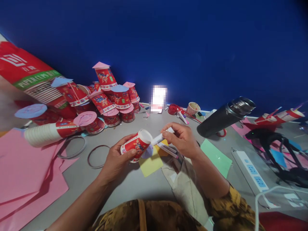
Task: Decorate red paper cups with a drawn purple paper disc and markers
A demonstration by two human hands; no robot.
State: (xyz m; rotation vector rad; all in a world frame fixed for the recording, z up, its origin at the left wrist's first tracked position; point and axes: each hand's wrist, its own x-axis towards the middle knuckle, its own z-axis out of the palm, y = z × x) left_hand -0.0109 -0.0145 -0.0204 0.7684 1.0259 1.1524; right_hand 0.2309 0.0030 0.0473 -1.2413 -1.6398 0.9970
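Observation:
My left hand is wrapped round a red patterned paper cup, held on its side with the white bottom facing right. My right hand pinches a white glue stick whose tip touches the rim of the cup's bottom. A pale purple paper piece lies just under the cup, on a yellow paper square. Both hands hover over the grey table.
A pile of red cups with paper lids sits at the back left, with a cup sleeve and pink sheets. Two wire rings lie left. A black flask, green paper, power strip and markers lie right.

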